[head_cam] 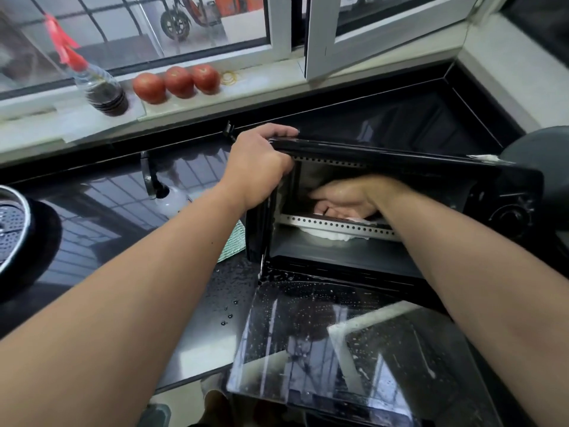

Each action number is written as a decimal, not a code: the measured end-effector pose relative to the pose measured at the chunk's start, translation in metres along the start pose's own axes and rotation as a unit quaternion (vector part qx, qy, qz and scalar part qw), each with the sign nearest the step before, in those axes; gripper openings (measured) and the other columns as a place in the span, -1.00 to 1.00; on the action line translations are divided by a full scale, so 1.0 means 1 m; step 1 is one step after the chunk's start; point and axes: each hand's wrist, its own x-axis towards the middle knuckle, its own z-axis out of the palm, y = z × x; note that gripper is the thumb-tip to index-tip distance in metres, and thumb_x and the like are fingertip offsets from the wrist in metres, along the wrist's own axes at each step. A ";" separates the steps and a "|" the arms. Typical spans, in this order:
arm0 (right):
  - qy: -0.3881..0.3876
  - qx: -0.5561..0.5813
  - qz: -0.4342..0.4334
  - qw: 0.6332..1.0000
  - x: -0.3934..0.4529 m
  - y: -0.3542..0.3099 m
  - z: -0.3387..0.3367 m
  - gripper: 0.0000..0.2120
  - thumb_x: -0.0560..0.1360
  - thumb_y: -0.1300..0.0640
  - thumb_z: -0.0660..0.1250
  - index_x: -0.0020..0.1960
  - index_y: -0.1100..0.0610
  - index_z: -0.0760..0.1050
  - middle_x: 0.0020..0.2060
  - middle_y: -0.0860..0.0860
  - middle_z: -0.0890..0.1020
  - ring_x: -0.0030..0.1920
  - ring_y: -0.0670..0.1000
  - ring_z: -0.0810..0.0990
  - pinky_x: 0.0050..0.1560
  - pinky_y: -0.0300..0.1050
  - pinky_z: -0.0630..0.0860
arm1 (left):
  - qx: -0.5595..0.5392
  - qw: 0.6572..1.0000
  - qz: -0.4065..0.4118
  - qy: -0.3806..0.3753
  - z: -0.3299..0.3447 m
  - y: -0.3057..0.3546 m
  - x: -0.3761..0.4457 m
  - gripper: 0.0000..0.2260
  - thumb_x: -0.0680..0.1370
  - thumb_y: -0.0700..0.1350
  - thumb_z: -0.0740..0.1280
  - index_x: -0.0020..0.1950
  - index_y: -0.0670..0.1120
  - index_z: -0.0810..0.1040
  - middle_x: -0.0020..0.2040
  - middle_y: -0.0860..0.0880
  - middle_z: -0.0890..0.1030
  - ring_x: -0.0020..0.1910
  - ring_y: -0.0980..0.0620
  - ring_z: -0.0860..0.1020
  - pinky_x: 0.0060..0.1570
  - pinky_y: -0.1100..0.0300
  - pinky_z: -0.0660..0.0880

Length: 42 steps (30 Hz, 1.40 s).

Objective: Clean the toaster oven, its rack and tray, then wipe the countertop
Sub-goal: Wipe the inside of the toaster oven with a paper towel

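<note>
A black toaster oven (400, 161) stands on the dark countertop (101, 211), its wet glass door (338, 340) folded down toward me. My left hand (258, 161) grips the oven's top left corner, fingers curled over the edge. Inside the cavity my right hand (345, 198) presses on a white cloth (326, 235) lying on the oven floor behind a perforated metal strip (332, 224). The fingers are partly hidden by the cavity. No rack or tray shows.
Three tomatoes (178, 81) and a bottle of dark liquid (101, 90) sit on the windowsill. A metal strainer pot (12, 223) is at the left edge. A green mat (234, 241) lies beside the oven. Water drops (228, 315) dot the counter.
</note>
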 end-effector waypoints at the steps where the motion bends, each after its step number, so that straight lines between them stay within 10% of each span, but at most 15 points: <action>1: 0.007 -0.013 0.007 1.000 0.002 -0.001 -0.001 -0.40 0.67 -0.26 -0.08 0.05 0.19 0.52 -0.25 0.16 0.68 -0.37 0.05 0.64 -0.23 -0.09 0.57 | 0.002 1.000 0.003 -0.003 0.000 0.000 -0.001 -0.55 0.38 -0.42 0.40 0.17 -0.04 0.69 -0.05 -0.01 0.73 -0.22 0.04 0.61 -0.18 0.14 0.61; 13: -0.032 0.151 -0.097 0.983 0.022 -0.009 0.011 -0.60 0.63 0.10 0.06 -0.07 0.29 0.60 -0.33 0.15 0.62 -0.40 0.03 0.54 -0.32 -0.18 0.46 | -0.004 1.000 0.002 -0.004 -0.002 -0.001 -0.006 -0.55 0.39 -0.42 0.38 0.17 -0.02 0.69 -0.01 -0.18 0.73 -0.24 -0.05 0.58 -0.29 0.15 0.54; 17: -0.013 0.022 -0.017 1.000 0.007 0.004 -0.001 -0.61 0.63 -0.01 0.02 -0.02 0.17 0.55 -0.29 0.11 0.66 -0.41 0.00 0.60 -0.41 -0.24 0.51 | -0.008 1.000 0.005 -0.008 -0.002 -0.003 -0.009 -0.55 0.38 -0.42 0.38 0.18 -0.03 0.68 -0.01 -0.17 0.73 -0.21 -0.08 0.61 -0.20 -0.07 0.62; 24: 0.136 -0.144 0.039 0.979 0.005 0.012 -0.010 -0.64 0.63 -0.17 0.05 -0.21 0.01 0.38 -0.48 -0.08 0.32 -0.47 -0.04 0.26 -0.32 -0.20 0.30 | 0.003 1.000 0.000 -0.007 -0.002 0.000 -0.006 -0.56 0.40 -0.42 0.38 0.17 -0.02 0.69 -0.02 -0.19 0.73 -0.28 -0.02 0.56 -0.31 0.23 0.50; 35: 0.207 -0.360 0.170 0.894 -0.010 0.036 -0.028 -0.65 0.47 0.00 0.19 0.08 0.22 0.55 -0.10 0.16 0.61 -0.15 0.15 0.62 -0.20 -0.10 0.55 | -0.007 1.000 0.003 -0.012 -0.002 -0.005 -0.002 -0.55 0.39 -0.41 0.37 0.15 0.00 0.69 -0.12 -0.08 0.71 -0.37 0.01 0.54 -0.34 0.22 0.48; 42: 0.105 -0.143 0.061 0.982 -0.008 0.015 -0.012 -0.56 0.65 -0.21 0.05 -0.23 0.05 0.39 -0.43 -0.01 0.32 -0.45 -0.03 0.27 -0.32 -0.19 0.25 | -0.008 1.000 -0.002 -0.008 -0.001 -0.004 0.003 -0.55 0.33 -0.37 0.39 0.11 0.03 0.71 -0.12 -0.03 0.72 -0.31 0.01 0.57 -0.26 0.16 0.52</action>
